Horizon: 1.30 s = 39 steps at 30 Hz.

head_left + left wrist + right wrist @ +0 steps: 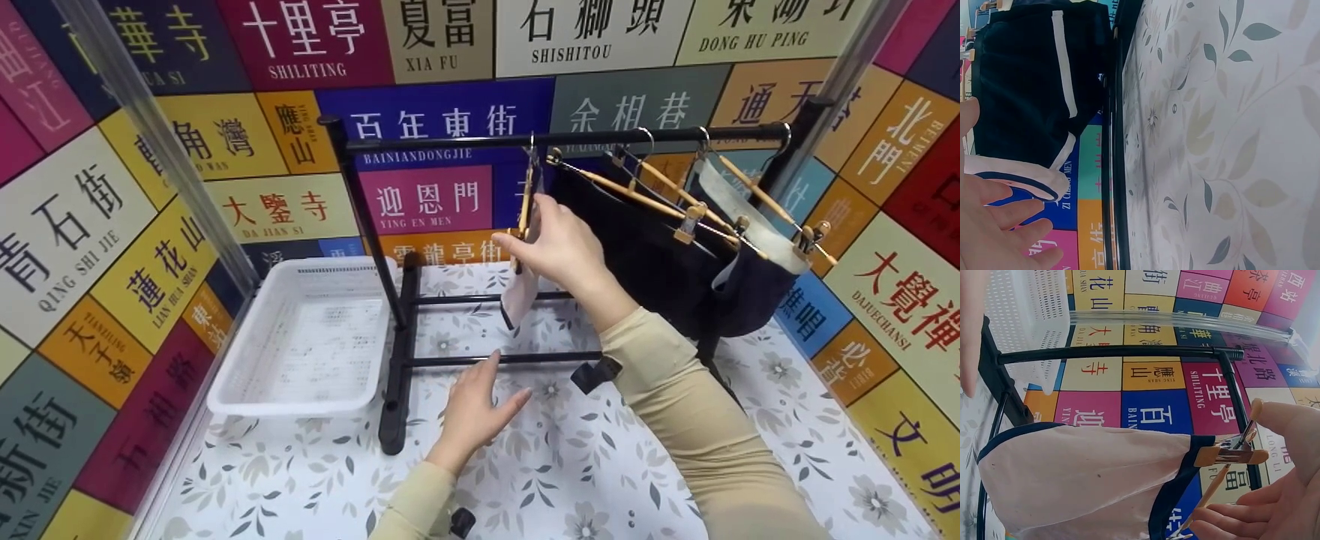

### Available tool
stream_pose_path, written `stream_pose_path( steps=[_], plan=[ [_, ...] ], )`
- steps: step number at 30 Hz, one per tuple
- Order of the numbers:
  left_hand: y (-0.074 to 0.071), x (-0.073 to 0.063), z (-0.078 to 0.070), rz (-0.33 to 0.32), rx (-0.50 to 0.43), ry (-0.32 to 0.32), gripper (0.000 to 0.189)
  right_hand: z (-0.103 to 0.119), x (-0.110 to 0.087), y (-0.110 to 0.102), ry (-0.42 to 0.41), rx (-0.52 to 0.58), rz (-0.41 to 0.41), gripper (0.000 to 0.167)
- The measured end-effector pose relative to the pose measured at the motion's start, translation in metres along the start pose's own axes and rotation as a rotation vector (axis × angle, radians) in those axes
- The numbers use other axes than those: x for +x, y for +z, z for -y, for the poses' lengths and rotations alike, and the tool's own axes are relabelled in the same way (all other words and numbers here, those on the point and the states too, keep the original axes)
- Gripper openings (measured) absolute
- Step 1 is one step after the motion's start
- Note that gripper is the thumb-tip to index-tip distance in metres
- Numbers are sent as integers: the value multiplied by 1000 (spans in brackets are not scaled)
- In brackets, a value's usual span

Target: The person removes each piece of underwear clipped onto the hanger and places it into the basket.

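My right hand (559, 244) is at a wooden clip hanger (526, 199) on the black rack's top rail. In the right wrist view, its thumb is by a metal clip (1233, 453) and its fingers (1230, 520) lie beside the hanger's rod, spread apart from the thumb. From this hanger hangs a pale pink garment (1084, 478) with navy trim; its kind is unclear. My left hand (476, 409) is below it, fingers extended, holding nothing. In the left wrist view, those fingers are close to the garment's lower edge (1022, 171); contact is unclear.
Dark garments (645, 240) hang from several clip hangers on the right of the black rack (450, 142). A white plastic basket (225, 382) stands left of the rack on a leaf-patterned tabletop (300, 480). Walls with colourful signs enclose the table.
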<state>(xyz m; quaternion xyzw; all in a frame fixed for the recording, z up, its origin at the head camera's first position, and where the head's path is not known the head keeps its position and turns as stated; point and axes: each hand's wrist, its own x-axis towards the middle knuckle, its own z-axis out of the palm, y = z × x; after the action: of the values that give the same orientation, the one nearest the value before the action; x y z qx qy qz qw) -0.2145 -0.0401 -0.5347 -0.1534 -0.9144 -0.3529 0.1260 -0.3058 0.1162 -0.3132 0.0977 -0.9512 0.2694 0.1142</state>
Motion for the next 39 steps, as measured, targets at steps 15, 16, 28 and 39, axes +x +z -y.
stream_pose_path(
  steps=[15,16,28,39],
  plan=[
    [1,7,-2,2,2,5,80,-13,-1,-5,-38,15,23,68],
    [1,8,-2,5,3,2,80,-15,-1,-6,-45,15,15,66],
    [-6,15,-6,25,2,-5,82,-32,-3,-12,-70,15,-28,48],
    [-19,28,-4,12,23,15,82,-47,-1,-21,-68,-22,-74,32]
  ],
)
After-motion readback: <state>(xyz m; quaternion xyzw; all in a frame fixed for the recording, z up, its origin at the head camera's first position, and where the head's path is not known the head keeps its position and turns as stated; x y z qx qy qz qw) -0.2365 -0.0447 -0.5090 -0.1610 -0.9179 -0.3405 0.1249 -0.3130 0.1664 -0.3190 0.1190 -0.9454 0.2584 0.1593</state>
